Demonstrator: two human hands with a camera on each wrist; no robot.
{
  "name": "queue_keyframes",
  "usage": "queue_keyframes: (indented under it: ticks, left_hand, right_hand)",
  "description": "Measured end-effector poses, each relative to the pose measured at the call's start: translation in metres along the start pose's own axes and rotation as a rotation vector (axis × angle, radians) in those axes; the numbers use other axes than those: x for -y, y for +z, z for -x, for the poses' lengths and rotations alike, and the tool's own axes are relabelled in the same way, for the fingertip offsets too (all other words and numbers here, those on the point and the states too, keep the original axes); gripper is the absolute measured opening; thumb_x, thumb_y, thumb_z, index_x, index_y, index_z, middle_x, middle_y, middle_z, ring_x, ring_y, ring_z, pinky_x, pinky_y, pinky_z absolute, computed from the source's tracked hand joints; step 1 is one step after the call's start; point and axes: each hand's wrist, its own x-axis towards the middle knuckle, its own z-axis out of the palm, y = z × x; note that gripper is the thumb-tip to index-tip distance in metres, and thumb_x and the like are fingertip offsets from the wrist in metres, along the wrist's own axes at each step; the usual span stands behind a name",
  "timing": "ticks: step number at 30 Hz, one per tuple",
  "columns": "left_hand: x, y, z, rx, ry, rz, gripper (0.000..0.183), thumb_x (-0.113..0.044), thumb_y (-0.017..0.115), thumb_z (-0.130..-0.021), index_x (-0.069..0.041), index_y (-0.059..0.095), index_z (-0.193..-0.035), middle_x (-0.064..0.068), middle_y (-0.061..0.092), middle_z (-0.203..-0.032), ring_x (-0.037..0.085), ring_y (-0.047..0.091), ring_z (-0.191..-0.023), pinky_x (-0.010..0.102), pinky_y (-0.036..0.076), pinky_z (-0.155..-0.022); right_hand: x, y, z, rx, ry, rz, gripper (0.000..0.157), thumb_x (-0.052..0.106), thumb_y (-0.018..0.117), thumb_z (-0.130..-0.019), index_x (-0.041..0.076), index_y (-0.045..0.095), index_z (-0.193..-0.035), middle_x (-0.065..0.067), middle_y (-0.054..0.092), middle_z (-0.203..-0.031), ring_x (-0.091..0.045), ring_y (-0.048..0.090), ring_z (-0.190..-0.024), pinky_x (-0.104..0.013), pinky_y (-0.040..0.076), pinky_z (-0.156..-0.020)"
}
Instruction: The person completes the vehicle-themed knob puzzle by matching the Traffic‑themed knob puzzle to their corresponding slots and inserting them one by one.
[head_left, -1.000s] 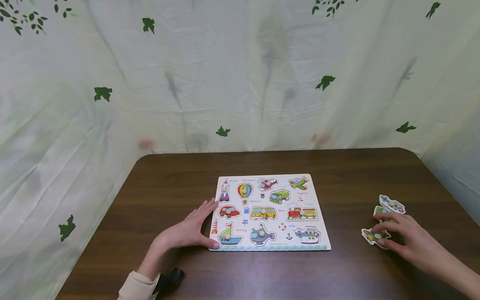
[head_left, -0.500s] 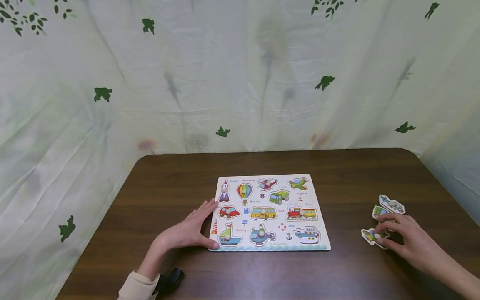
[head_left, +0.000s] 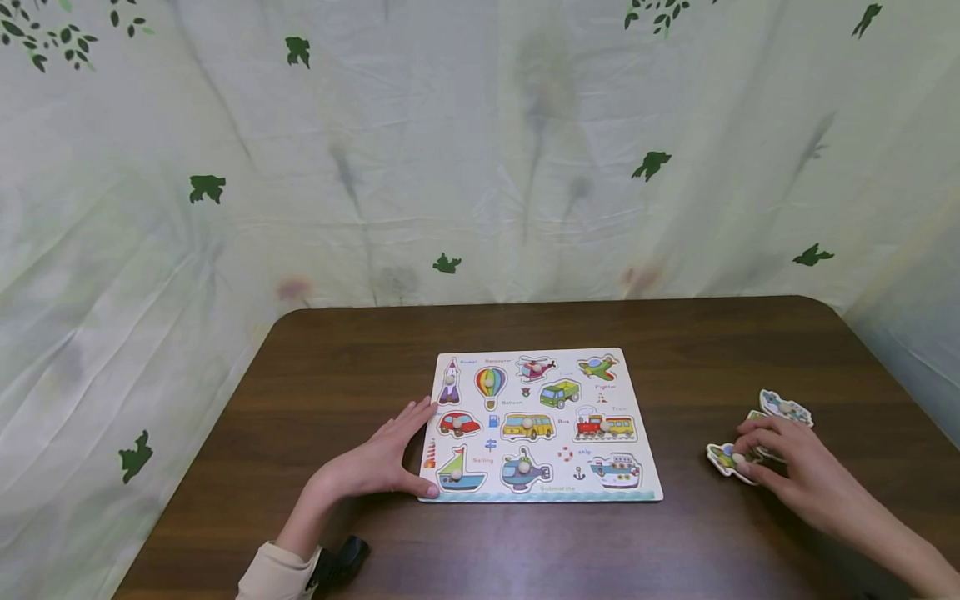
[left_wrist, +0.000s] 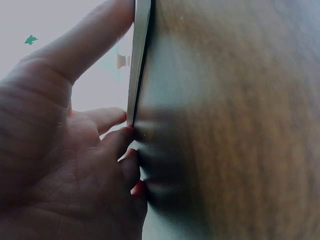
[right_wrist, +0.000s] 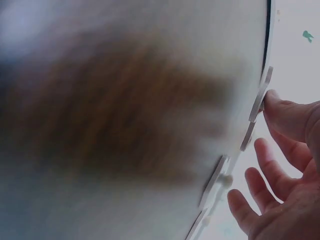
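My left hand [head_left: 375,462] rests at the left edge of a white vehicle peg puzzle board [head_left: 649,475]. Its thumb lies on the near corner; the fingers are spread along the edge. To the right, my right hand [head_left: 806,471] pinches the knob of an airplane puzzle piece [head_left: 722,457], coloured green, yellow and blue. In the right wrist view that piece [right_wrist: 261,97] is tilted, and its lower end meets another piece [right_wrist: 247,136]. Beyond the fingers sits a ship piece [head_left: 787,407]; one more piece [head_left: 754,414] is mostly hidden by the hand.
The board lies on a dark brown wooden table [head_left: 360,358]. Knobbed pieces such as the bus [head_left: 517,427] and submarine [head_left: 517,475] sit in it. A pale curtain [head_left: 480,150] with green leaf shapes hangs behind the table.
My right hand has shifted slightly left with the airplane piece, which now sits farther left and nearer the board. The left hand and the board have stayed put.
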Motion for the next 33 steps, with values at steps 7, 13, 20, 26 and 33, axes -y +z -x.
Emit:
queue_keyframes:
  ticks: [7,13,20,26,33]
  left_hand:
    - [0.000,0.000,0.000,-0.004,0.001,0.002,0.115,-0.052,0.083,-0.071,-0.007,0.021,-0.157,0.012,0.013,-0.163,0.035,0.003,-0.149,0.058,0.008,-0.116]
    - [0.000,0.001,0.000,0.003,-0.008,0.002,0.115,-0.052,0.083,-0.071,-0.008,0.020,-0.157,0.011,0.012,-0.164,0.034,0.003,-0.149,0.057,0.008,-0.116]
    - [-0.001,0.000,0.001,-0.001,0.006,0.012,0.114,-0.050,0.083,-0.072,-0.007,0.020,-0.157,0.013,0.012,-0.163,0.036,0.002,-0.149,0.059,0.008,-0.116]
    - [-0.001,0.000,0.001,0.000,0.003,0.016,0.114,-0.050,0.083,-0.072,-0.007,0.020,-0.157,0.013,0.012,-0.163,0.036,0.002,-0.149,0.058,0.008,-0.116]
    - [-0.002,0.000,0.001,0.000,-0.003,0.016,0.114,-0.050,0.084,-0.072,-0.008,0.020,-0.157,0.012,0.012,-0.163,0.037,0.002,-0.149,0.059,0.008,-0.115]
  right_hand:
    - [0.009,0.007,-0.017,0.018,0.048,0.034,0.044,-0.006,0.087,-0.060,0.024,0.065,-0.084,-0.003,0.062,-0.103,-0.016,0.049,-0.097,-0.027,0.032,-0.084]
    - [0.016,0.015,-0.030,0.014,0.087,0.019,0.038,-0.004,0.086,-0.065,0.022,0.066,-0.085,-0.007,0.062,-0.105,-0.024,0.048,-0.099,-0.032,0.032,-0.084]
    - [0.021,0.024,-0.047,0.009,0.101,-0.021,0.035,-0.005,0.085,-0.068,0.019,0.067,-0.086,-0.010,0.062,-0.106,-0.032,0.049,-0.102,-0.041,0.034,-0.083]
    - [0.024,0.029,-0.061,0.046,0.156,-0.050,0.028,-0.004,0.082,-0.074,0.016,0.067,-0.088,-0.011,0.061,-0.110,-0.038,0.046,-0.107,-0.049,0.035,-0.084]
    - [0.023,0.035,-0.078,0.074,0.166,-0.071,0.024,-0.004,0.080,-0.078,0.013,0.067,-0.090,-0.013,0.060,-0.112,-0.036,0.046,-0.108,-0.050,0.037,-0.084]
